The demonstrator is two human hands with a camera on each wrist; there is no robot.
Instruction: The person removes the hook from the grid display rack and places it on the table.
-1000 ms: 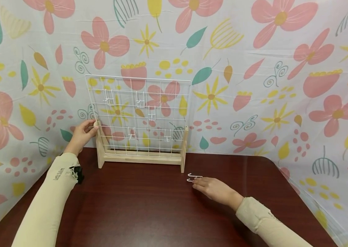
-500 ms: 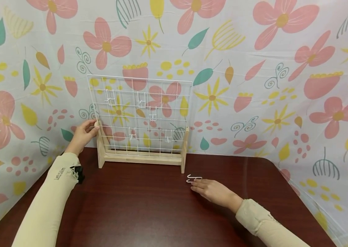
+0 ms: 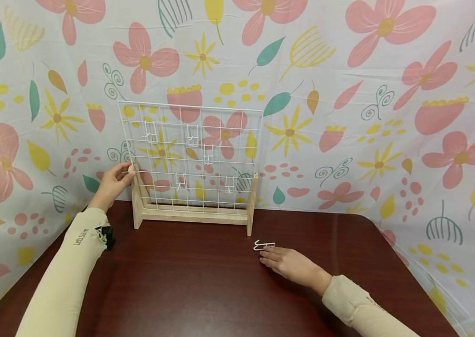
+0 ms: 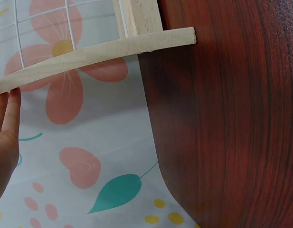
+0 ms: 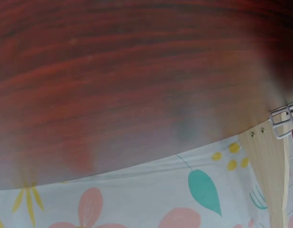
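Thumb and fingers of my left hand (image 3: 113, 185) grip the upper end of the left post of the wooden stand (image 3: 195, 217), which bears a white wire grid (image 3: 195, 160) at the back of the desk (image 3: 203, 271). My right hand (image 3: 294, 267) pinches a white wire hook (image 3: 266, 245) near the stand's right foot.

A cloth-screened booth is filling the view.
Flowered cloth (image 3: 304, 178) is hanging, lightly creased, behind and along both sides of a dark red, wood-grained worktop (image 3: 195, 276); whether the booth is standing in a home or a studio is unclear.
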